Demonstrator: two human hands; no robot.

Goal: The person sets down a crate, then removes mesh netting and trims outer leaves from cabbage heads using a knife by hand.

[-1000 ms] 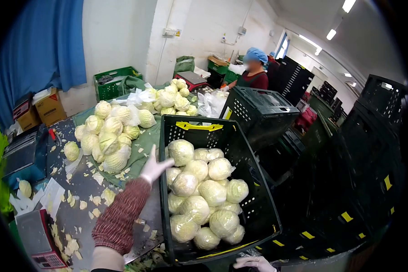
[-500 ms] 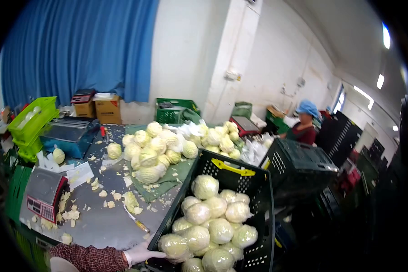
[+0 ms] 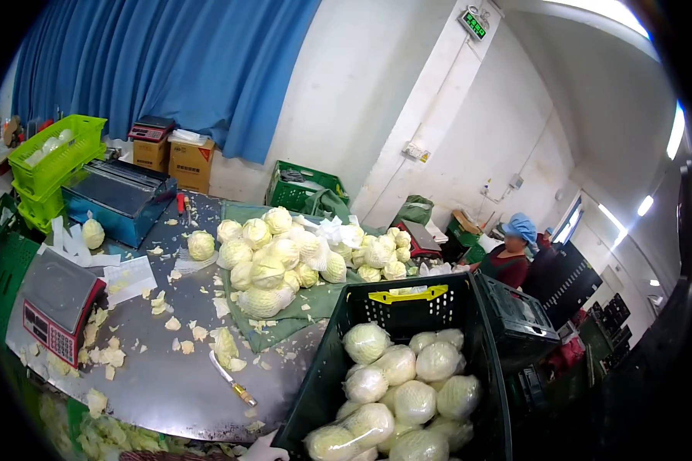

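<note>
Left hand [image 3: 264,449] seemingly touches the dark crate [image 3: 490,376] of wrapped cabbages [image 3: 415,402].

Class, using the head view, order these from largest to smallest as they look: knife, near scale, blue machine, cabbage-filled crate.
1. Cabbage-filled crate
2. Near scale and blue machine: too alike to rank, and the scale is closer to the camera
3. Knife

Wrapped cabbages [image 3: 415,402] and scales [image 3: 60,290] mark a packhouse.
</note>
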